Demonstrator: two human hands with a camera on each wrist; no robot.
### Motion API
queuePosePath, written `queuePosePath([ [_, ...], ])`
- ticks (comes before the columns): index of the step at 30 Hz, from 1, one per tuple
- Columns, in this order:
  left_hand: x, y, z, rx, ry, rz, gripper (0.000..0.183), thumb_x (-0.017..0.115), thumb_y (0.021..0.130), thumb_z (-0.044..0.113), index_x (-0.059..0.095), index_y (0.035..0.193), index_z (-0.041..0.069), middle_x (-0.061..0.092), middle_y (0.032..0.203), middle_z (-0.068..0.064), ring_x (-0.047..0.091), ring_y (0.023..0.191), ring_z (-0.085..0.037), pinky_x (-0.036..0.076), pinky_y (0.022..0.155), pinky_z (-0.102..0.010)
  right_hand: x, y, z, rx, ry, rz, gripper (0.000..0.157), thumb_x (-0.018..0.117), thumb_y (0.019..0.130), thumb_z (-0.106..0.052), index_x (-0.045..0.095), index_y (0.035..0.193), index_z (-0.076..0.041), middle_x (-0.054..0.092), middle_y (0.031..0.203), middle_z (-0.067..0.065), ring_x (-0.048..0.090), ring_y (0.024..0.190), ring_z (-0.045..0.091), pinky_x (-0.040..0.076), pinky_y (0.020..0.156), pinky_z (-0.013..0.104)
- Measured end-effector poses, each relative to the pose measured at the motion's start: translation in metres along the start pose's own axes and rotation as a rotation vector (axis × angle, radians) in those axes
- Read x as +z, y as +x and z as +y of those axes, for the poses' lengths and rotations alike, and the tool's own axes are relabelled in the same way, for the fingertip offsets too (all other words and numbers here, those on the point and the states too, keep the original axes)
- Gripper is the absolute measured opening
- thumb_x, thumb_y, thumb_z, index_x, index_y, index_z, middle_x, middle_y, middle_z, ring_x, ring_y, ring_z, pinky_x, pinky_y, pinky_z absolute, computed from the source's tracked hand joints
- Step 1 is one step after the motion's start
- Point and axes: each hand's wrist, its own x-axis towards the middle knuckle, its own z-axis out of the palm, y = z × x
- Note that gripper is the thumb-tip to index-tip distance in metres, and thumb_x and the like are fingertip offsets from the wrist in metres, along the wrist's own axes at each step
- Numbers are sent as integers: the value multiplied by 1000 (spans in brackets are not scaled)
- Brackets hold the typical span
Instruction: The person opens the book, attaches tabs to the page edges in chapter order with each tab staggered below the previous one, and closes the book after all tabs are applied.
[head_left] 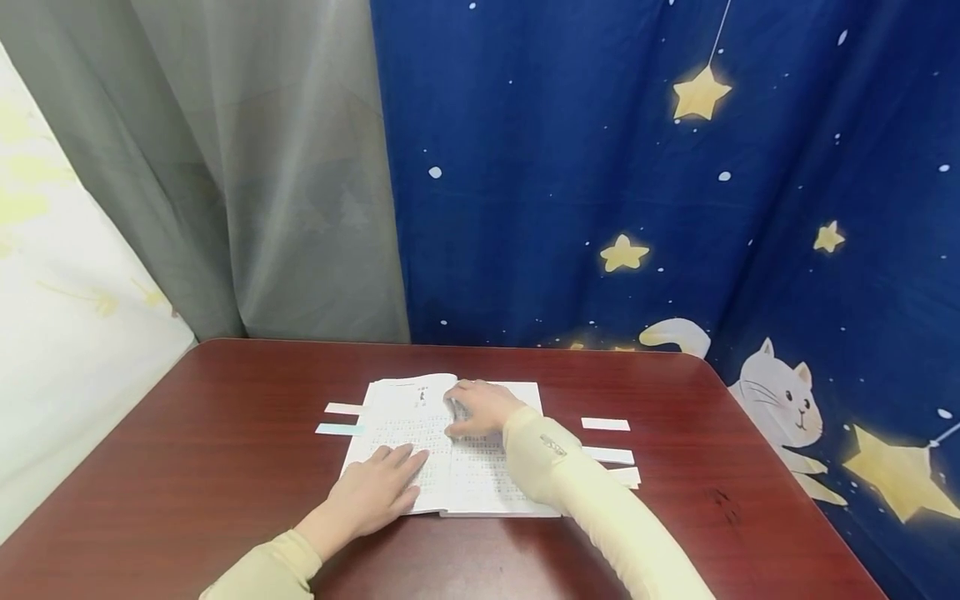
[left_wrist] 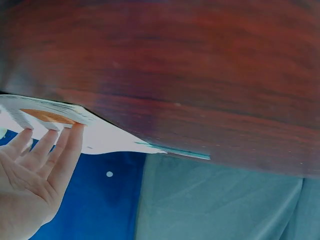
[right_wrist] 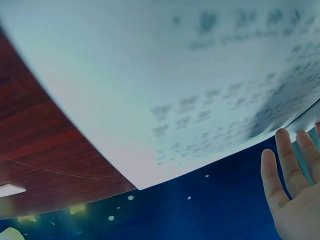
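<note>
An open book (head_left: pixel 405 429) with printed pages lies on the table. My left hand (head_left: pixel 375 492) rests on the lower part of its left page, fingers extended; in the left wrist view that hand's fingertips (left_wrist: pixel 76 131) touch the paper. Across the right page reaches my right hand (head_left: pixel 483 407), its fingers slightly bent at the upper middle fold. The right wrist view has the right hand (right_wrist: pixel 299 197) with fingers apart beside the printed page (right_wrist: pixel 100 90). Nothing is visibly pinched in either hand.
A white strip (head_left: pixel 343 408) and a light blue strip (head_left: pixel 337 429) stick out at the book's left edge. To the right, several white strips, one at the back (head_left: pixel 606 424), lie on the reddish-brown table (head_left: pixel 225 467). Curtains (head_left: pixel 525 208) hang behind the table.
</note>
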Motion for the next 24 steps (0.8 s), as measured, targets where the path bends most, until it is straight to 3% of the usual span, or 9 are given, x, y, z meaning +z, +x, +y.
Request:
queuePosePath([
  [5,2,0,-5,-1,28,-9,50,50,83,46,53,120,12,54,110,-7,51,96,-26,46,63,-41,0,3,-3,7,4,-32,66,62,69,-56,50,124,-22,43,128,-2,42,114,19,33,92,33],
  [13,3,-3,-16,-66,141,-20,63,44,77,64,56,117,17,55,107,-6,52,96,-26,39,75,-48,7,6,-4,24,-47,-33,70,61,65,-62,50,123,-25,43,128,-4,41,113,19,37,88,36],
  [24,1,-3,-15,-78,114,-36,64,43,77,64,55,119,17,54,111,-7,50,99,-27,36,77,-51,-3,11,-11,55,-95,-96,65,62,66,-61,54,120,-26,45,126,-6,42,109,16,36,88,37],
])
